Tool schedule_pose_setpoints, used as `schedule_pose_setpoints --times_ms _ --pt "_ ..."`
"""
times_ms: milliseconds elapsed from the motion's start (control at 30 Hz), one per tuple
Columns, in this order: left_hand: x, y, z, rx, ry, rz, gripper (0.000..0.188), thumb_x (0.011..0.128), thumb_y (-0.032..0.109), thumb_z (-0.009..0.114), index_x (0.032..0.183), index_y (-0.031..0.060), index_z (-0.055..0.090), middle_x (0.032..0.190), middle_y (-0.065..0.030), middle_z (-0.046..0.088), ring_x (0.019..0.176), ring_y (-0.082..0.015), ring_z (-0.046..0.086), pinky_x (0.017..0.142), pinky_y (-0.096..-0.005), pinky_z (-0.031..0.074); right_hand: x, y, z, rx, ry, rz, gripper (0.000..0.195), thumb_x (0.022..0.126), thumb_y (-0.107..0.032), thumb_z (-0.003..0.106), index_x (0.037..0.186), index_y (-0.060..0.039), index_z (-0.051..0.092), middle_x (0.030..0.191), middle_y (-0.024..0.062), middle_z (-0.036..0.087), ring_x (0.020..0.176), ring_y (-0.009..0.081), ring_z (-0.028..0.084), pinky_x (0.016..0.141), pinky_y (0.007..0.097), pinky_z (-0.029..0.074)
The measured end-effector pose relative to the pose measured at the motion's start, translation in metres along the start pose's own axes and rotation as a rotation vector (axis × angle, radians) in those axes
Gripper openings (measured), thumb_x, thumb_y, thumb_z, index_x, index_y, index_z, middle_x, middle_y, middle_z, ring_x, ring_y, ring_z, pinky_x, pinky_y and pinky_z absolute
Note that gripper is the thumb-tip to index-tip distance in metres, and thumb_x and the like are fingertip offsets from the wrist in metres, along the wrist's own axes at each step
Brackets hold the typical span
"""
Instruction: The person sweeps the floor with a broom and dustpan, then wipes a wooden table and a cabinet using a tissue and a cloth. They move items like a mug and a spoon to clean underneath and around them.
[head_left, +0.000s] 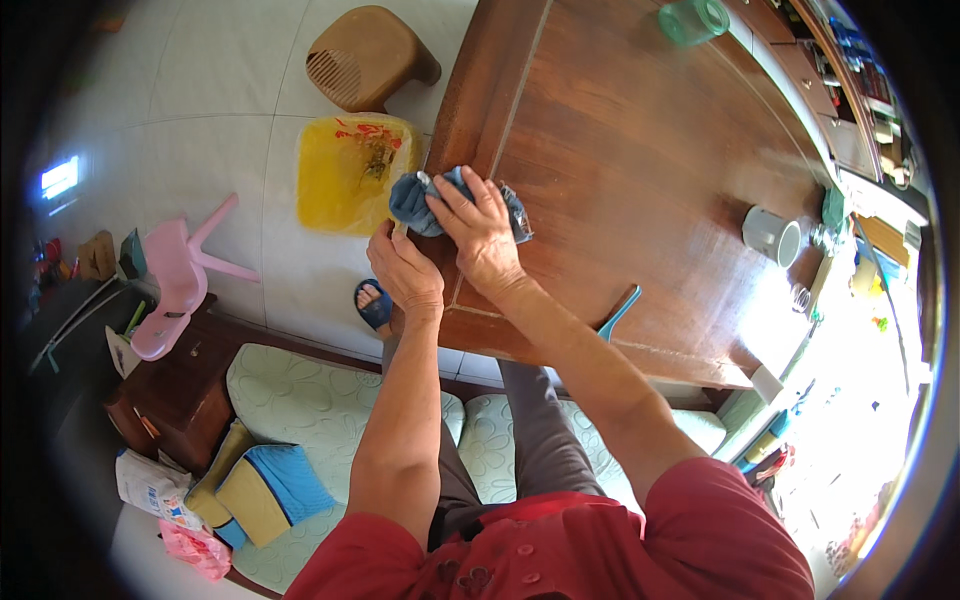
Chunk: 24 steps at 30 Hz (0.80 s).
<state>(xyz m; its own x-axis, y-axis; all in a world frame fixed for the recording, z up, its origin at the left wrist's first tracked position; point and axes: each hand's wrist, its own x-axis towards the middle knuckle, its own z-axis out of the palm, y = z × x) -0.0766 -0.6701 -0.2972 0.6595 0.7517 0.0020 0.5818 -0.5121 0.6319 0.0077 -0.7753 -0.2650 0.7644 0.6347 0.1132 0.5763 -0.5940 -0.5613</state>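
Observation:
My right hand (480, 232) presses down on a crumpled blue-grey cloth (416, 206) at the near left corner of a brown wooden table (615, 165). The cloth bunches out on both sides of the fingers and reaches to the table's left edge. Just below that edge my left hand (409, 270) is cupped, its fingertips close to the cloth. Whether anything lies in that palm is hidden. Beneath the cloth's left end, on the floor, stands a yellow bin (334, 180) with a clear plastic liner and some scraps inside.
A brown plastic stool (371, 60) stands beyond the bin. On the table are a blue-handled tool (621, 313), a grey-white cup (771, 236) and a green translucent jar (694, 21). A pink plastic chair (176, 277) is at left; a cushioned bench (307, 390) lies behind my legs.

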Motion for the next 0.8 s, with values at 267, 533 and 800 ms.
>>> schedule_pose_setpoints --times_ms 267,533,800 --pt "-0.001 -0.015 -0.003 -0.325 0.033 -0.138 0.045 0.105 0.031 0.035 0.118 -0.004 0.06 0.12 -0.0207 0.062 0.113 -0.0359 0.058 0.101 -0.0427 0.043 -0.063 0.03 -0.039 -0.145 0.437 0.358 0.065 0.066 0.019 0.047 0.126 0.0002 0.064 0.136 0.0221 0.058 0.133 0.0435 0.048 0.116 0.0514 0.035" --pt "-0.006 -0.081 -0.07 -0.744 -0.209 -0.406 0.048 0.103 0.042 0.04 0.127 0.0044 0.058 0.134 -0.0091 0.057 0.125 -0.0229 0.052 0.106 -0.0398 0.039 -0.047 -0.066 0.067 -0.209 0.463 0.596 0.064 0.074 0.016 0.052 0.135 -0.0024 0.059 0.154 0.0141 0.043 0.146 0.0435 0.03 0.118 0.0591 0.029" --pt "-0.067 -0.212 -0.232 -0.33 -0.509 -0.244 0.052 0.105 0.04 0.039 0.136 -0.0001 0.051 0.139 -0.015 0.05 0.133 -0.0277 0.045 0.112 -0.0439 0.034 0.019 -0.159 0.086 0.297 0.587 0.515 0.065 0.078 0.019 0.051 0.139 -0.0038 0.057 0.146 0.017 0.053 0.139 0.0391 0.045 0.116 0.0463 0.038"
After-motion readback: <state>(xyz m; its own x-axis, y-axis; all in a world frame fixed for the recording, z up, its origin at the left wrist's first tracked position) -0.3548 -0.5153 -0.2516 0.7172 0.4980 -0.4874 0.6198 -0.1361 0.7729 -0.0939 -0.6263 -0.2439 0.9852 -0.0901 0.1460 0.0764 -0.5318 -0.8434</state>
